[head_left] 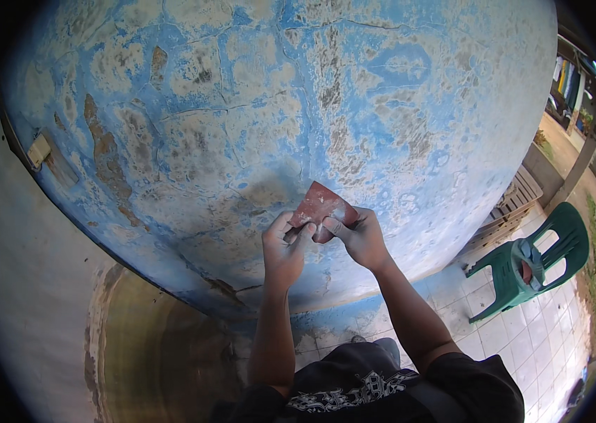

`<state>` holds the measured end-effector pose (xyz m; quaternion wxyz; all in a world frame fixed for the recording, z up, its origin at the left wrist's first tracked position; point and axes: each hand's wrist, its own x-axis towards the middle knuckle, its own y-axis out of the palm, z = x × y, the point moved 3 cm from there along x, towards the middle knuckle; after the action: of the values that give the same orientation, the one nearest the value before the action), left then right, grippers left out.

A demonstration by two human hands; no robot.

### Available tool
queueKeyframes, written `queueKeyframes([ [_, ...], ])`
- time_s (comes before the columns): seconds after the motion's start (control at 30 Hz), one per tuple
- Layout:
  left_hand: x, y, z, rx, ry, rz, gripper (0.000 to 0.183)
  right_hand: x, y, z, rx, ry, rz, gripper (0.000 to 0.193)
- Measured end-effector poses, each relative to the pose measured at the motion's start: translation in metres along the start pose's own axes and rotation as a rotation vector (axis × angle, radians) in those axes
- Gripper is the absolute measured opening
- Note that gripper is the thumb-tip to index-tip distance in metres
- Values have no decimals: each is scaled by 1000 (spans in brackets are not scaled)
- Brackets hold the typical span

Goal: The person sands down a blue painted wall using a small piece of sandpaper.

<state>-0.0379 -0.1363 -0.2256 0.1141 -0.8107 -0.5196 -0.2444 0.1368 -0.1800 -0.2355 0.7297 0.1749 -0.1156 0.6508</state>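
Between both hands, in front of my chest, I hold a reddish-brown piece of sandpaper (320,204) smudged with white dust. My left hand (284,248) pinches its left lower edge, thumb on the near face. My right hand (361,238) grips the right lower edge the same way, and the two thumbs nearly meet. Pale dust coats the fingers. Behind the sheet stands a wall (241,141) with worn, cracked blue paint and bare grey patches. The sheet's far face is hidden.
To the right, a green plastic chair (499,278) stands on white floor tiles (446,310), a bag on its seat. A wooden slatted piece (517,194) is by the wall's right end. On the left are a small switch box (38,151) and a doorway edge.
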Motion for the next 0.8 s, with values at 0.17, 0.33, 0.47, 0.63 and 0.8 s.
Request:
queueKeyframes([
  [0.17, 9, 6, -3, -35, -2, 77, 15, 7, -13, 12, 224, -9, 28, 15],
  [0.33, 33, 24, -2, -88, -104, 114, 21, 16, -14, 21, 583, 1, 19, 32],
  [0.47, 61, 31, -15, -52, -18, 126, 28, 23, -12, 45, 501, -35, -46, 29],
  [0.63, 102, 24, -50, 701, 412, 44, 42, 45, -41, 77, -193, -332, -248, 31],
  [0.8, 154, 3, -73, 1060, 757, -71, 54, 82, -55, 115, -659, -718, -416, 49],
])
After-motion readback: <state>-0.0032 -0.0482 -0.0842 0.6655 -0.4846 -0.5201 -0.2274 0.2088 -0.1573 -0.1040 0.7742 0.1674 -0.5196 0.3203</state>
